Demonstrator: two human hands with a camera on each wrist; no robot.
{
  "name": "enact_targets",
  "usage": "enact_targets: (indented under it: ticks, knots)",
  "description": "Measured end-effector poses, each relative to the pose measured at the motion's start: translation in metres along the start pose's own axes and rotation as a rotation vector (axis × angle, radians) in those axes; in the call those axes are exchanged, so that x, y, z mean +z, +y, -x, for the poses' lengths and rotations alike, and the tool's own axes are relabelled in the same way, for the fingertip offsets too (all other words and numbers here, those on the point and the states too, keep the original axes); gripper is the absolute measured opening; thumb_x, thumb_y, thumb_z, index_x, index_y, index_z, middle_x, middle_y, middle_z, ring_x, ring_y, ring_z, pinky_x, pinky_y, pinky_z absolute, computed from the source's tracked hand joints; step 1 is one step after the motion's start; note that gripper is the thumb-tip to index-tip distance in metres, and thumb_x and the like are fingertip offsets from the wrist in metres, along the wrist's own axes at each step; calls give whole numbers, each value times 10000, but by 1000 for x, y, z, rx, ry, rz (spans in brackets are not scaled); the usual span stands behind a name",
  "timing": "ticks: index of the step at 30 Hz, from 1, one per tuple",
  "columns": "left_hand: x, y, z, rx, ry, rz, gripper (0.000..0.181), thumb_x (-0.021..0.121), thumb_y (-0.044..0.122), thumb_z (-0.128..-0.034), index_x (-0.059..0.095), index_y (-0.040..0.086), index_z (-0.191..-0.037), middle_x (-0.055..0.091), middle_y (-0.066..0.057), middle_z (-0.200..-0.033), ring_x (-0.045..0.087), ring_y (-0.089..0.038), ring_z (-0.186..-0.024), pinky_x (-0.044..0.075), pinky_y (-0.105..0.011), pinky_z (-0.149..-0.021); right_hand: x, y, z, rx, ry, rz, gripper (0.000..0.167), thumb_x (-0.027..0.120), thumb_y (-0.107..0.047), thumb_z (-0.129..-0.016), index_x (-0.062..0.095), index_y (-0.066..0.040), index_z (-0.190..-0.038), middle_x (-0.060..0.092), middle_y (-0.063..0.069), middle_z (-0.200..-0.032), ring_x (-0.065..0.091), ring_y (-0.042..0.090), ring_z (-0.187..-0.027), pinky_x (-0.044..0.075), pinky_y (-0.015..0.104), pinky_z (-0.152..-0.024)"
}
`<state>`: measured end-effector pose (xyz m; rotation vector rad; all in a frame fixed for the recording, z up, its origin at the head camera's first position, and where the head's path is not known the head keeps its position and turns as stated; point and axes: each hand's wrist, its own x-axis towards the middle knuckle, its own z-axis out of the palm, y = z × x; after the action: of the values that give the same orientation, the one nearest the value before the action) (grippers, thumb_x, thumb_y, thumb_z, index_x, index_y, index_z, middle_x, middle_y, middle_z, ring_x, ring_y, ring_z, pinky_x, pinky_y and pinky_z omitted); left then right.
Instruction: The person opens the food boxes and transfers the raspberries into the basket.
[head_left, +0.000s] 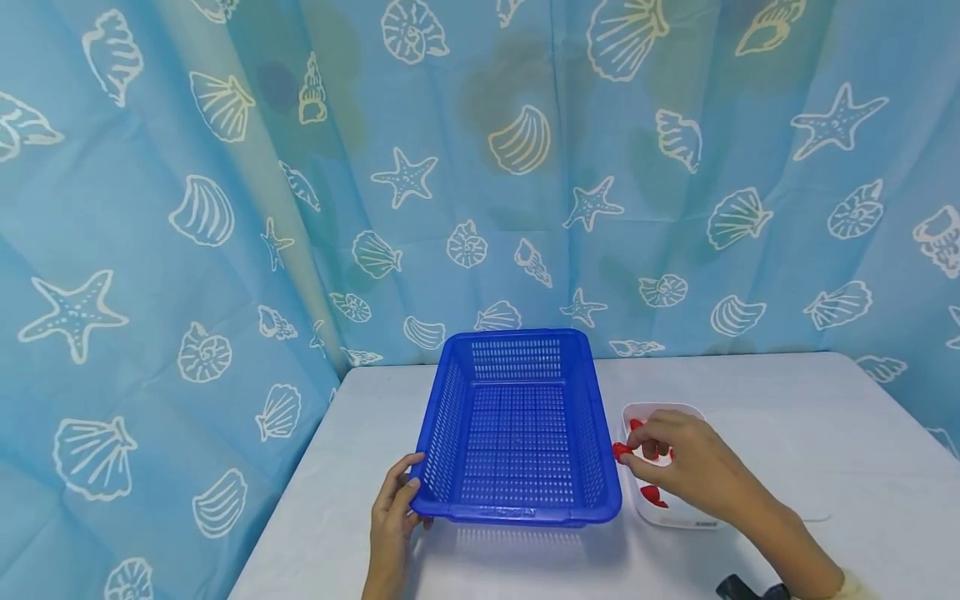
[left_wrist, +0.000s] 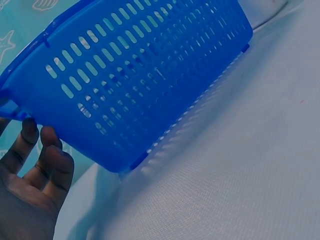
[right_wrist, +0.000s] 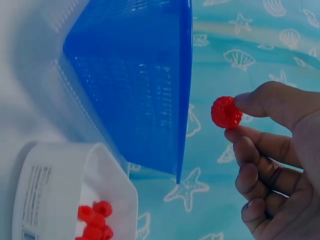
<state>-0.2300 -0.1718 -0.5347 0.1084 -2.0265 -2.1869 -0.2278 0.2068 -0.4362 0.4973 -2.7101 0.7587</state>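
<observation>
A blue plastic basket (head_left: 517,512) with slotted walls stands on the table; nothing lies in it. My left hand (head_left: 392,521) holds its near left corner, fingertips at the rim, as the left wrist view also shows with the basket's side wall (left_wrist: 125,90) close by. Between thumb and index finger, my right hand (head_left: 693,462) pinches a red raspberry (right_wrist: 226,112). That berry is just outside the basket's right rim, above the left edge of a white tub (head_left: 675,518). Several more raspberries (right_wrist: 95,220) lie inside the tub, partly hidden by my right hand in the head view.
The table (head_left: 315,533) has a white cover. To the tub's right lies a flat, see-through sheet or lid (head_left: 772,442), its edge faint. A blue curtain (head_left: 465,167) with shell prints hangs behind and at the left. Something black (head_left: 738,588) is by my right wrist.
</observation>
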Motion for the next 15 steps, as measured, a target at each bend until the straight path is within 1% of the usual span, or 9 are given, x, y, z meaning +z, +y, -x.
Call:
enact_targets:
  ticks: [4, 7, 11, 15]
  knots:
    - [1, 1, 2, -8, -3, 14, 404, 556, 325, -1011, 566, 161, -1380, 443, -122, -985, 552, -206, -753, 496, -308, -604, 5, -7, -3, -32, -14, -9, 139, 849, -230, -795, 724, -254, -851, 518, -162, -750, 527, 110, -774, 488, 236, -645]
    - [1, -1, 3, -9, -9, 16, 396, 551, 317, -1012, 567, 163, -1377, 432, -124, -984, 550, -206, -744, 495, -306, -598, 9, -14, -4, -61, -14, -50, 136, 849, -216, -799, 728, -261, -843, 507, -169, -747, 533, 105, -752, 491, 224, -630]
    - [0, -1, 2, 0, -13, 13, 383, 542, 303, -1014, 570, 170, -1371, 432, -130, -991, 544, -208, -747, 496, -306, -593, 10, -21, -3, -97, 0, -85, 156, 843, -162, -799, 726, -253, -846, 496, -180, -749, 540, 95, -744, 504, 238, -652]
    - [-2, 0, 1, 11, -14, 18, 376, 543, 298, -1012, 579, 168, -1363, 434, -132, -989, 543, -207, -749, 493, -303, -592, 7, -24, -1, -71, 4, -54, 152, 828, -134, -811, 736, -229, -887, 514, -173, -778, 552, 89, -772, 527, 240, -686]
